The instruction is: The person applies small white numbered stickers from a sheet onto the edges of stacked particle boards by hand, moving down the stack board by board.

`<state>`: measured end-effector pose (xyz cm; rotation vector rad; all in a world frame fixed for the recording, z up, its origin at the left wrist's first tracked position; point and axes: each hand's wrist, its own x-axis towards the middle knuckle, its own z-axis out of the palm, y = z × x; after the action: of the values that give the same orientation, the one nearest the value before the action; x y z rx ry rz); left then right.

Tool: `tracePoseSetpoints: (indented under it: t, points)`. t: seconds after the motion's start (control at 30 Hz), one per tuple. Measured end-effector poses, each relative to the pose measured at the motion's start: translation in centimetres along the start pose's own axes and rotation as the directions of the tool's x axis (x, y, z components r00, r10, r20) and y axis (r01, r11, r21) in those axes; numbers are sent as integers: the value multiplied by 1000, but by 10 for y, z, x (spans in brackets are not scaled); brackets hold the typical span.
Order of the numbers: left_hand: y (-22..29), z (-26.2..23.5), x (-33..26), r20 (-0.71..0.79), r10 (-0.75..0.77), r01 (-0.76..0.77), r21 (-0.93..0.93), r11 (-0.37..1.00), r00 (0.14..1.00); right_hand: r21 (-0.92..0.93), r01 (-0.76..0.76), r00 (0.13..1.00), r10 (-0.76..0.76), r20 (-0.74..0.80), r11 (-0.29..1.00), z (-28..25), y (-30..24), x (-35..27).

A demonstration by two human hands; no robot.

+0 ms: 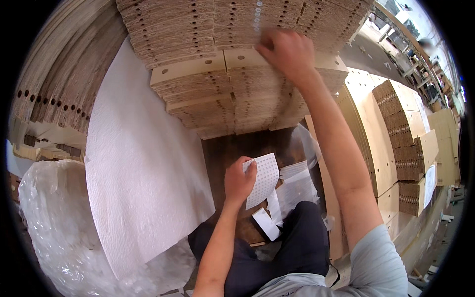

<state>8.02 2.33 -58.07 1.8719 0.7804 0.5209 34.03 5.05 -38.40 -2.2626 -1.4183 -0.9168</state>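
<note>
My left hand (238, 182) grips a sheet of small round stickers (263, 179), thumb on top, low in front of my lap. The sheet is white with rows of small printed dots. My right hand (288, 53) is raised against the front of a tall stack of drilled wooden panels (170, 29). Its fingers are curled and slightly blurred, and whatever they may hold is hidden. Just above it, a column of small round white stickers (257, 20) runs up the panel edges. A lower panel layer juts out as a ledge (190, 68) beneath this hand.
White foam sheeting (143, 148) hangs on the left, above a bundle of clear plastic wrap (59, 213). More panels (69, 54) stand far left. Stacked boards (368, 133) line the right side. Loose white sheets (299, 190) and a small white box (266, 223) lie by my legs.
</note>
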Motion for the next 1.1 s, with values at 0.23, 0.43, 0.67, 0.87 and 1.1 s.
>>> tracePoseSetpoints:
  t: [0.23, 0.43, 0.67, 0.87, 1.1]
  points:
    - [3, 1, 3, 18, -7, 8, -34, 999, 1000, 440, -114, 944, 235, -231, 891, 11, -12, -7]
    - [3, 1, 2, 27, -35, 35, -23, 999, 999, 383, -156, 938, 257, -230, 911, 23, -23, -2]
    - [0, 5, 4, 33, -34, 35, -14, 999, 999, 354, -142, 921, 254, -294, 924, 30, -24, -4]
    - [0, 3, 4, 25, -9, 9, -4, 1000, 1000, 220, -148, 947, 203, -250, 964, 24, -28, -1]
    - [-2, 0, 1, 27, 11, -11, -21, 1000, 1000, 156, -192, 959, 219, -182, 969, 20, -18, 2]
